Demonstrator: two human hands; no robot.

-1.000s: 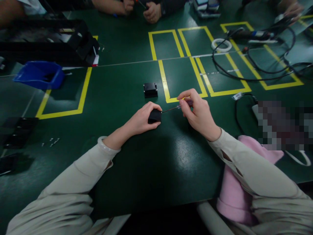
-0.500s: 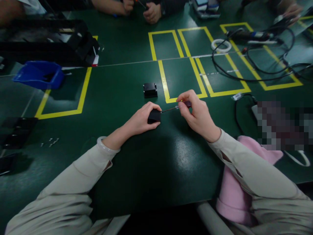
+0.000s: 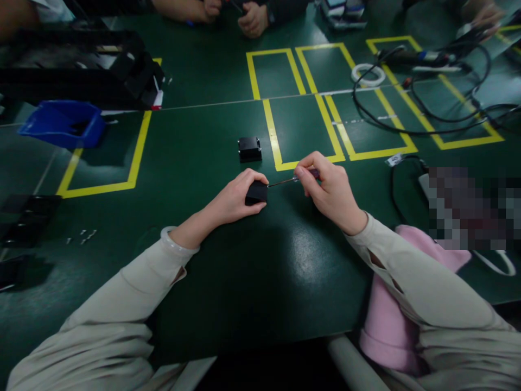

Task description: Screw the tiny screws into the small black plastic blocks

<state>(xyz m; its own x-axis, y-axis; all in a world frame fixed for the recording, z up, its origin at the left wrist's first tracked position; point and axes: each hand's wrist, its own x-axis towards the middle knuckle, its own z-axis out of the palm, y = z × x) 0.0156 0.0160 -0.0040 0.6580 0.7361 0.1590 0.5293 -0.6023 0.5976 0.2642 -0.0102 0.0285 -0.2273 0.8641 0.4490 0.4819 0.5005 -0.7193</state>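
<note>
My left hand is closed around a small black box on the green table, thumb in front and fingers over the top. In my right hand is a screwdriver, its handle pinched between thumb and fingers. The thin shaft points left, and its tip meets the right side of the held box, where a small shiny spot shows. Just behind my left hand sits a second black box with shiny screws at its corners. Several small screws lie loose on the left.
A blue bin and a long black tray stand at the left, with black parts nearer. Cables and a white tape roll lie at the right, a pink cloth by my right arm. Co-workers' hands are across the table.
My right hand has shifted very slightly, still holding the screwdriver against the box. The left hand and the held box stay in place.
</note>
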